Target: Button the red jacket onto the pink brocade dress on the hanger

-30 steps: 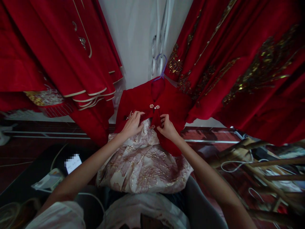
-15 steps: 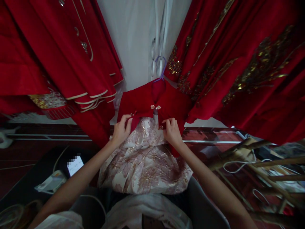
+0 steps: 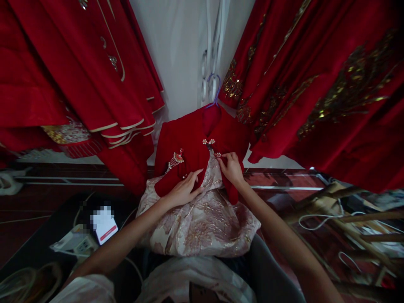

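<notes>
A short red jacket [image 3: 186, 134] hangs on a purple hanger [image 3: 216, 90] in front of me. Pearly flower fasteners [image 3: 208, 142] join its front near the neck, and below them the two panels part. My right hand [image 3: 232, 171] pinches the edge of the right-hand panel beside another flower fastener [image 3: 217, 155]. Over the lower corner of the other panel lies my left hand [image 3: 186, 190], its fingers stretched toward the front edge and thumb apart. A fan-shaped tassel brooch [image 3: 177, 158] sits on that panel. Beneath the jacket, pale floral brocade [image 3: 202, 229] spreads across my lap.
Red garments with pale piping [image 3: 126, 105] hang on the left, and gold-embroidered red ones [image 3: 341, 101] on the right. A lit phone [image 3: 105, 227] lies on a dark surface at lower left. A wooden frame [image 3: 356, 219] with white cords stands at right.
My left hand has let the lifted panel down and moved right toward its front edge, uncovering the brooch. My right hand has shifted up slightly with its panel edge. The phone screen now shows more.
</notes>
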Available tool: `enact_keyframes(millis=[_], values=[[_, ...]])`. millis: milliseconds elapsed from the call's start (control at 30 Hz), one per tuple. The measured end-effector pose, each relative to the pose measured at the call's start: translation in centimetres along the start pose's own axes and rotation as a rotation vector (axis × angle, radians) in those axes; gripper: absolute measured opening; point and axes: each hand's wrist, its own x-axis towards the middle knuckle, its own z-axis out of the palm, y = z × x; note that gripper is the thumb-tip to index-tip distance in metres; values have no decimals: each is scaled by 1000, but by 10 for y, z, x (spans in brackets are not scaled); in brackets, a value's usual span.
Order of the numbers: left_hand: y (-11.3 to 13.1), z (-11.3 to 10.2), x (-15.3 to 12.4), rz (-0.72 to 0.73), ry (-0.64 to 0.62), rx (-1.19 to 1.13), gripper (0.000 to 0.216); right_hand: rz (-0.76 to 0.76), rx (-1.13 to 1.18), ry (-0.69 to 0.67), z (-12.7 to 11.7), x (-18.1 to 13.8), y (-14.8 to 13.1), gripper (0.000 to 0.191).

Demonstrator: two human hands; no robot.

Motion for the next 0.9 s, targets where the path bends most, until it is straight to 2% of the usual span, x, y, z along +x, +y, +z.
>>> enact_keyframes(millis=[133, 267, 367, 433, 500, 567, 633, 700, 733, 800, 900], values=[[-7, 5, 6, -14, 34, -25, 70, 5, 258, 149, -34, 7, -28, 20], [-5, 14, 16, -12, 53, -30, 67, 57, 786, 29, -58, 9, -79, 15], [0, 13, 21, 32, 43, -40, 62, 30, 1017, -88, -45, 9, -100, 14], [2, 6, 24, 30, 7, -67, 43, 7, 1034, -160, -27, 8, -100, 25], [-1, -7, 28, -4, 14, -139, 21, -17, 940, -199, -8, 7, -93, 31], [-11, -24, 32, -55, 199, -189, 16, -42, 813, -227, 4, 5, -86, 27], [-27, -40, 38, -99, 516, -163, 16, -48, 742, -242, 11, 3, -80, 27], [-49, -51, 45, -125, 728, -128, 30, -43, 725, -249, 13, 3, -78, 32], [-60, -54, 48, -139, 757, -139, 34, -45, 722, -256, 13, 4, -78, 35], [-78, -55, 53, -154, 740, -191, 37, -51, 728, -277, 15, 8, -78, 35], [-91, -53, 61, -150, 705, -265, 33, -36, 781, -270, 17, 19, -82, 31]])
